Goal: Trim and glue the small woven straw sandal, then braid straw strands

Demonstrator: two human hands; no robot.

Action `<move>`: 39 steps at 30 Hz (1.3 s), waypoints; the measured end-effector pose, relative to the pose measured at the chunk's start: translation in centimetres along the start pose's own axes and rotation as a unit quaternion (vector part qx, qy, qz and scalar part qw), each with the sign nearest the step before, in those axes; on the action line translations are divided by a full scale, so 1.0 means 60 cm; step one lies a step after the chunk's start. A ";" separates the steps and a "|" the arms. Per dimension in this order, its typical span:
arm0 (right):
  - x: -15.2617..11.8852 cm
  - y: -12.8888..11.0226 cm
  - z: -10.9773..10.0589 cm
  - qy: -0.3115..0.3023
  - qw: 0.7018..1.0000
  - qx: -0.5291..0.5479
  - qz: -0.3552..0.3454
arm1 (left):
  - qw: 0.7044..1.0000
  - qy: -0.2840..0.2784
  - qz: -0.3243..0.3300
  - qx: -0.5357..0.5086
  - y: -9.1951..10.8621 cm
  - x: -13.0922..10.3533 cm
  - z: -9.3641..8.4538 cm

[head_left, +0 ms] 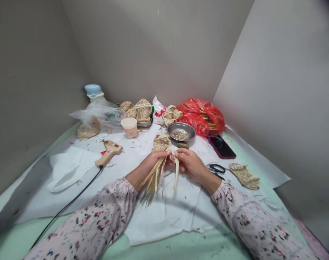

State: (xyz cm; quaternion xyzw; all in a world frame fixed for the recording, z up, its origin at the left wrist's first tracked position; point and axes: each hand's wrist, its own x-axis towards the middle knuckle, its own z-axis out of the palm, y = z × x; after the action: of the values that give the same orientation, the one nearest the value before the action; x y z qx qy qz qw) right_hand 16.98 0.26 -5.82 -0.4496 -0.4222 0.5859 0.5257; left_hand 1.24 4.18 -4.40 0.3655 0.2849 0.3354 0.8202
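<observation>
Both my hands meet above the white cloth, near the middle of the view. My left hand (156, 160) is closed on a bundle of pale straw strips (153, 180), whose loose ends hang down toward me. My right hand (190, 163) pinches one wider pale strip (176, 173) just to the right of the bundle. A woven straw piece (161, 142) shows directly beyond my left hand; whether it joins the strips is hidden by my fingers.
A corded glue gun (109, 153) lies left, near a paper cup (129, 127). Beyond my hands stands a metal bowl (181, 132). Black scissors (217, 168), a phone (223, 146) and another woven piece (244, 176) lie right. A red bag (190, 112) sits behind.
</observation>
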 end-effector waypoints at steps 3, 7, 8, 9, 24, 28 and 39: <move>-0.002 -0.003 0.004 -0.015 1.000 0.027 0.002 | 1.000 -0.001 -0.002 -0.004 -0.002 0.002 -0.001; -0.006 -0.008 0.007 -0.032 0.996 0.081 0.020 | 1.000 -0.004 -0.007 -0.009 -0.003 0.002 0.003; -0.006 -0.008 0.007 -0.035 0.995 0.090 0.021 | 1.000 -0.005 -0.006 -0.011 -0.004 0.002 0.004; -0.006 -0.008 0.007 -0.038 0.994 0.096 0.022 | 1.000 -0.005 -0.004 -0.013 -0.004 0.001 0.005; -0.004 -0.001 0.003 -0.055 0.995 0.084 0.022 | 1.000 -0.021 -0.007 -0.014 -0.004 0.000 0.002; -0.001 0.001 0.001 -0.055 0.995 0.078 0.003 | 1.000 -0.017 0.004 0.001 -0.005 -0.002 0.003; -0.005 0.002 0.003 -0.003 0.999 0.051 0.012 | 1.000 -0.002 -0.013 0.023 -0.006 -0.008 0.011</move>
State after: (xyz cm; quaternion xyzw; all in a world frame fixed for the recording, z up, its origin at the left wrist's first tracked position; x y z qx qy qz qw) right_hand 16.78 -0.03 -5.90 -0.4259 -0.3879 0.6140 0.5396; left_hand 1.50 3.36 -4.18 0.3812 0.2961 0.3173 0.8163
